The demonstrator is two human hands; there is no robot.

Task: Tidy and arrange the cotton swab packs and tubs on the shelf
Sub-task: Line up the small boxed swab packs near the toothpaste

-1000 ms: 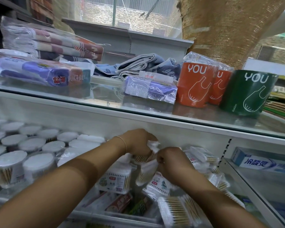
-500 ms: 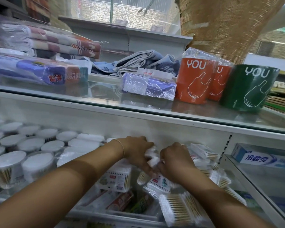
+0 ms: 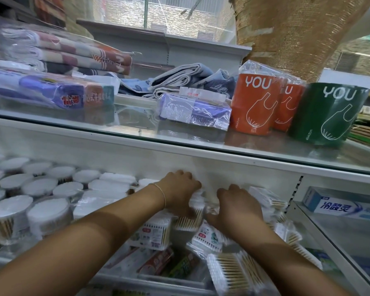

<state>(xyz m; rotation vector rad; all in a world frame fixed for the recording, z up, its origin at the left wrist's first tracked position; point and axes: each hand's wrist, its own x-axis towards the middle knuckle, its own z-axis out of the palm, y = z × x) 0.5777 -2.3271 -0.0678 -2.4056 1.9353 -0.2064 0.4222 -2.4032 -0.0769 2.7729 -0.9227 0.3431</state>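
Cotton swab pack lies between the hands, both forearms stretched forward, palms down; left hand curls its fingers over the pack's top, right hand pinches its right end, tubs off left.

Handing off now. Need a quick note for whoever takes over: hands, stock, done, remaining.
Left hand: grips a swab pack at centre rear.
Right hand: beside it, on the same pack; grip hidden.
Tubs: upright in rows on the left, look done.
Loose packs: jumbled across centre and right.
Remaining: line up the loose packs.
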